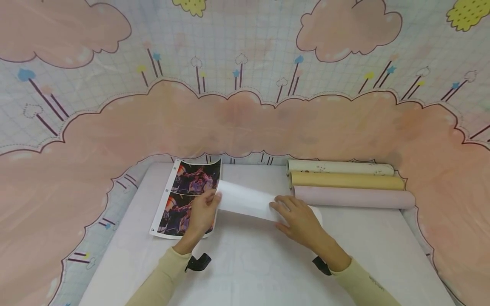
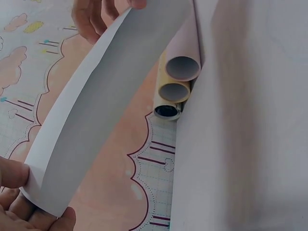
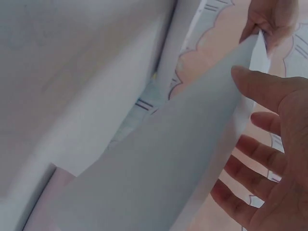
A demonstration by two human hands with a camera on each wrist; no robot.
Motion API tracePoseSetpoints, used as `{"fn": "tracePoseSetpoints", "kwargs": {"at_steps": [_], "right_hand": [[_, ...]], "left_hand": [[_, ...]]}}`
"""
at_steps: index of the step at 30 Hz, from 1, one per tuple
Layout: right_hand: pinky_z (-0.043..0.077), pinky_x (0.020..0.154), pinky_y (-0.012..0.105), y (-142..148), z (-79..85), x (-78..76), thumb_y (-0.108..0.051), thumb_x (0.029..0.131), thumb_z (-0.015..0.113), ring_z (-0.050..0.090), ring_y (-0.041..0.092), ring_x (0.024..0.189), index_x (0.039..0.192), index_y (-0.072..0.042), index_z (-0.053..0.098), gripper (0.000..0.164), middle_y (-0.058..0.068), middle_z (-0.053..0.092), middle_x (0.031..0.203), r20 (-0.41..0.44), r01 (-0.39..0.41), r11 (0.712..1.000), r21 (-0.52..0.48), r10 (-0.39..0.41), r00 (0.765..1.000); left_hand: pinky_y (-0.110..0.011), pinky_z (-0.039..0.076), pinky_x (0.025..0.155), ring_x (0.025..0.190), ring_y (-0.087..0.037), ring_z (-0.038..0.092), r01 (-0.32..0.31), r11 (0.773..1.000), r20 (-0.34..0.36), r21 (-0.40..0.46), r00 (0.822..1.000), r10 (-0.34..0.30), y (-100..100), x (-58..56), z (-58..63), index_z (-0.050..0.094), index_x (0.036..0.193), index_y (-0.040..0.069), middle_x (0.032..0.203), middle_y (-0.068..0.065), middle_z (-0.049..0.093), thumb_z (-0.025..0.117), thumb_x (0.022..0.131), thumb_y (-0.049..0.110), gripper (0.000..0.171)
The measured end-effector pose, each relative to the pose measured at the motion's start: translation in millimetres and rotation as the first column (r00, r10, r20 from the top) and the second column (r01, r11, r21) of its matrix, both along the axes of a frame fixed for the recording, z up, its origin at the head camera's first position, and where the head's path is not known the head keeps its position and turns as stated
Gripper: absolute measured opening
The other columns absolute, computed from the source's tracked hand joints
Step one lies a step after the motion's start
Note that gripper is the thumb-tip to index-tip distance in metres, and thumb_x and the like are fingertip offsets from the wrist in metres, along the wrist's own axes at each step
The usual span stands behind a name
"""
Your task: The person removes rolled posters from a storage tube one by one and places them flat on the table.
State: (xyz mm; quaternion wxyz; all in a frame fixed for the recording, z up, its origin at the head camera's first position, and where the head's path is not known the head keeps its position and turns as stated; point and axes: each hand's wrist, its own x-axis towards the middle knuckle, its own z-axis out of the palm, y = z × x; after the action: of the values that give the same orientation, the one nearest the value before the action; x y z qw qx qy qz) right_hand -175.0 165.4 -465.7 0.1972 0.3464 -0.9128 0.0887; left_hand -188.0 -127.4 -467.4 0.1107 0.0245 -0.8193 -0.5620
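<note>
A white sheet of paper (image 1: 245,200), bent over along its length into a long strip, is held up above the table between both hands. My left hand (image 1: 203,211) pinches its left end, thumb on one face and fingers behind, as the left wrist view shows. Toward the other end, my right hand (image 1: 297,219) holds the strip along its edges. In the right wrist view its thumb lies against one side of the paper (image 3: 159,159), with the fingers spread along the other. A printed sheet with two dark, colourful pictures (image 1: 197,176) lies left of the strip, partly behind my left hand.
Three rolls lie stacked side by side at the back right: a cream patterned roll (image 1: 344,167), a yellow roll (image 1: 348,181) and a pale pink roll (image 1: 354,197). The white table (image 1: 245,272) stands before a cloud-patterned cloth (image 1: 245,123). Black straps (image 1: 200,262) show near both wrists.
</note>
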Motion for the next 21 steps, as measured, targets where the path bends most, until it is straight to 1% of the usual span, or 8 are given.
{"fn": "tracePoseSetpoints", "kwargs": {"at_steps": [5,8,11,13,15,17,19,21], "right_hand": [[0.054,0.092,0.041,0,-0.2,0.5,-0.027,0.073,0.086,0.060,0.024,0.115,0.124,-0.019,0.060,0.057,0.004,0.063,0.125,-0.006,0.011,1.000,0.010,-0.011,1.000],[0.054,0.093,0.041,0,1.1,1.7,-0.027,0.075,0.085,0.060,0.025,0.116,0.125,-0.018,0.060,0.056,0.005,0.063,0.127,0.010,0.025,1.000,0.013,-0.025,1.000],[0.056,0.091,0.041,1,2.2,2.3,-0.026,0.076,0.083,0.062,0.026,0.115,0.126,-0.016,0.061,0.055,0.006,0.063,0.129,0.000,0.027,1.000,-0.003,-0.027,1.000],[0.057,0.088,0.040,2,3.0,1.8,-0.024,0.076,0.082,0.065,0.026,0.112,0.125,-0.014,0.062,0.054,0.007,0.065,0.128,-0.024,0.013,1.000,-0.027,-0.014,1.000],[0.058,0.083,0.039,4,3.2,0.6,-0.021,0.076,0.080,0.067,0.026,0.107,0.124,-0.011,0.063,0.052,0.008,0.066,0.125,-0.052,-0.004,0.998,-0.056,0.001,0.999],[0.059,0.080,0.036,6,3.9,-0.9,-0.016,0.077,0.077,0.069,0.025,0.103,0.123,-0.010,0.064,0.048,0.008,0.068,0.122,-0.067,-0.011,0.997,-0.082,0.006,0.998],[0.059,0.076,0.035,9,3.5,-2.3,-0.012,0.078,0.075,0.070,0.024,0.099,0.121,-0.009,0.066,0.044,0.008,0.069,0.119,-0.073,-0.016,0.994,-0.107,0.008,0.997],[0.059,0.075,0.034,11,3.4,-3.2,-0.009,0.081,0.072,0.071,0.023,0.097,0.120,-0.009,0.067,0.039,0.008,0.070,0.116,-0.071,-0.018,0.993,-0.120,0.009,0.997]], "left_hand": [[-0.039,0.055,0.079,0.089,-0.027,0.069,0.010,1.000,-0.011,0.007,1.000,-0.010,2,1.2,0.5,0.070,0.109,-0.003,0.101,-0.022,0.074,0.062,0.097,0.016,0.025],[-0.037,0.055,0.081,0.091,-0.023,0.069,0.028,0.999,0.010,0.033,1.000,-0.028,0,2.2,0.7,0.070,0.111,-0.003,0.103,-0.021,0.074,0.062,0.097,0.016,0.025],[-0.030,0.053,0.064,0.069,-0.016,0.062,0.055,0.997,0.036,0.062,0.998,-0.058,-3,3.0,0.9,0.070,0.111,-0.001,0.098,-0.021,0.074,0.062,0.097,0.018,0.025],[-0.028,0.051,0.061,0.068,-0.013,0.059,0.068,0.996,0.044,0.060,0.996,-0.071,-6,3.1,0.6,0.071,0.111,0.000,0.099,-0.019,0.074,0.062,0.097,0.021,0.026],[-0.033,0.056,0.066,0.074,-0.017,0.065,0.077,0.996,0.044,0.054,0.996,-0.080,-7,3.7,0.0,0.070,0.112,0.001,0.102,-0.019,0.074,0.061,0.098,0.024,0.029],[-0.042,0.057,0.083,0.094,-0.023,0.070,0.090,0.995,0.043,0.047,0.995,-0.092,-9,4.1,-1.1,0.069,0.115,0.000,0.111,-0.019,0.072,0.060,0.099,0.027,0.032],[-0.048,0.052,0.097,0.111,-0.029,0.066,0.104,0.993,0.046,0.058,0.993,-0.106,-9,5.1,-2.0,0.068,0.118,0.000,0.119,-0.019,0.070,0.058,0.100,0.027,0.035],[-0.051,0.050,0.099,0.115,-0.032,0.064,0.113,0.991,0.054,0.068,0.992,-0.117,-11,7.2,-2.8,0.067,0.119,0.000,0.121,-0.019,0.069,0.057,0.100,0.027,0.035]]}}
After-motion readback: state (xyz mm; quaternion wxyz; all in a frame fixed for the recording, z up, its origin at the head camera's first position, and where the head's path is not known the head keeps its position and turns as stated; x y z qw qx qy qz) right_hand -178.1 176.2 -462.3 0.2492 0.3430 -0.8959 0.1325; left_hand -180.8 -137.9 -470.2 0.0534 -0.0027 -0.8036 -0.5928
